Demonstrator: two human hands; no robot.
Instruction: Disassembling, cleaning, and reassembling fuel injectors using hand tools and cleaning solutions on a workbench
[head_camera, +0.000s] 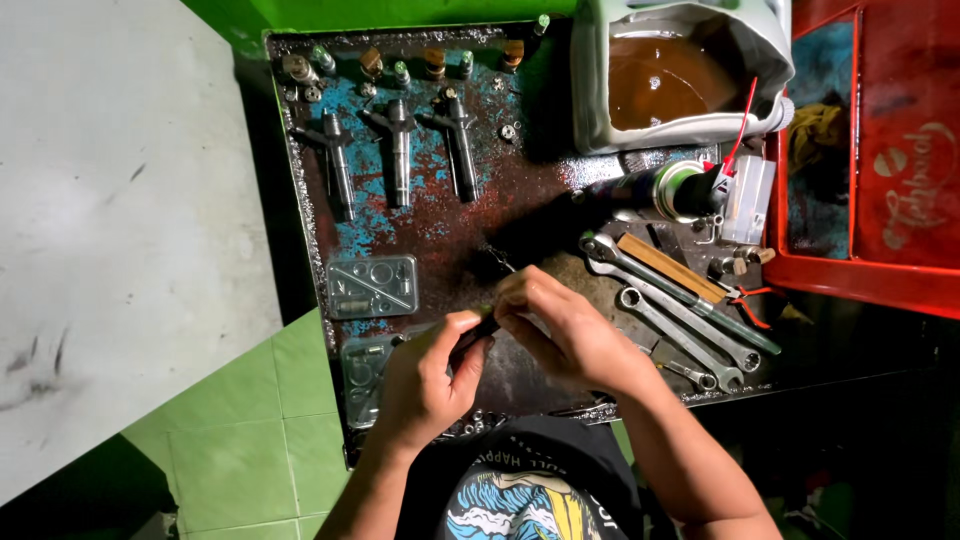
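My left hand (425, 375) and my right hand (560, 325) meet over the near part of a rusty blue metal tray (520, 190). Together they pinch a small dark slender part (476, 330), the left gripping its lower end and the right fingertips on its upper end. Three dark fuel injectors (400, 150) lie side by side at the far part of the tray. A row of small caps and nozzles (435, 62) lines the tray's far edge.
Several wrenches (680, 310) and a wooden-handled tool (670, 268) lie at the right. Two clear plastic packs (372, 287) sit at the tray's left. A cut white container of brown liquid (665, 80), a spray can (660, 190) and a red tray (880, 150) stand at the far right.
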